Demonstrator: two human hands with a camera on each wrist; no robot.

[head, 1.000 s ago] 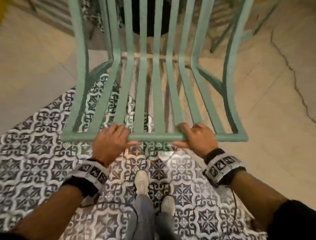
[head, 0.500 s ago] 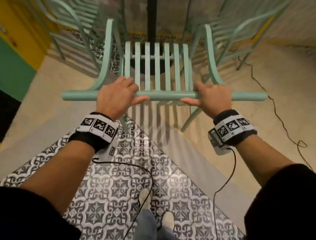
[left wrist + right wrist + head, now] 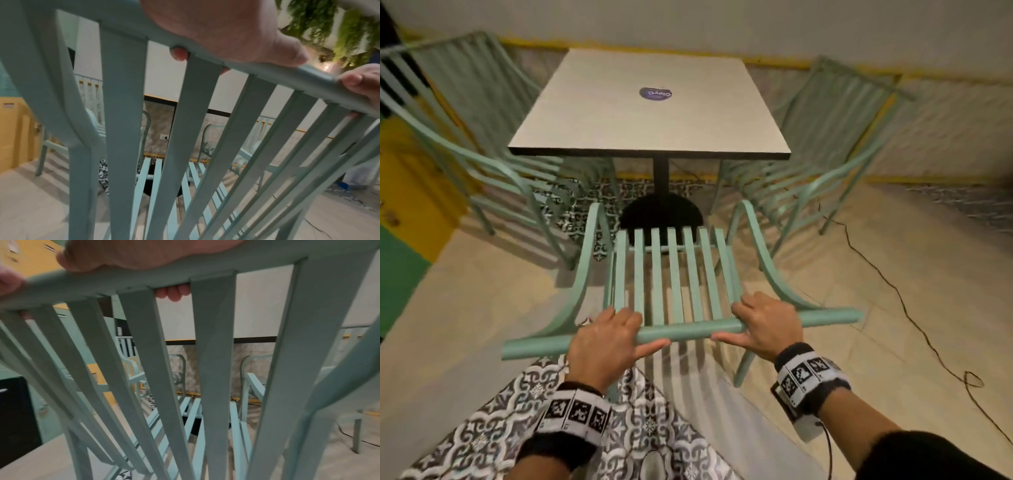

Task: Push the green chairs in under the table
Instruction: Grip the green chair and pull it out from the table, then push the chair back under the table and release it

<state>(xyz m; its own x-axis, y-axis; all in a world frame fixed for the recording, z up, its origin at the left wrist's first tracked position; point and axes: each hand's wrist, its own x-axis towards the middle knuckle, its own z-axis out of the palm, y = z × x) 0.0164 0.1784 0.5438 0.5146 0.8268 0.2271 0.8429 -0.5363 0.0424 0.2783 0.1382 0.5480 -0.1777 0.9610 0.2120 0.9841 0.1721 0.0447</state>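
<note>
The near green chair (image 3: 671, 274) looks like painted metal, matt and smooth. The table top (image 3: 619, 113) shows a pale wood-grain laminate with a dark edge. The floor tiles (image 3: 482, 431) carry a glossy pattern.

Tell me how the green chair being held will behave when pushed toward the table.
The green chair looks like a rigid slatted frame, so it should move as one piece. With both hands high on its top rail, it may tip rather than slide.

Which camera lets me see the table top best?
The head view. It shows the whole pale table top from above, with a round sticker on it. The two wrist views look through the chair slats and catch only the table's dark edge, seen side-on.
</note>
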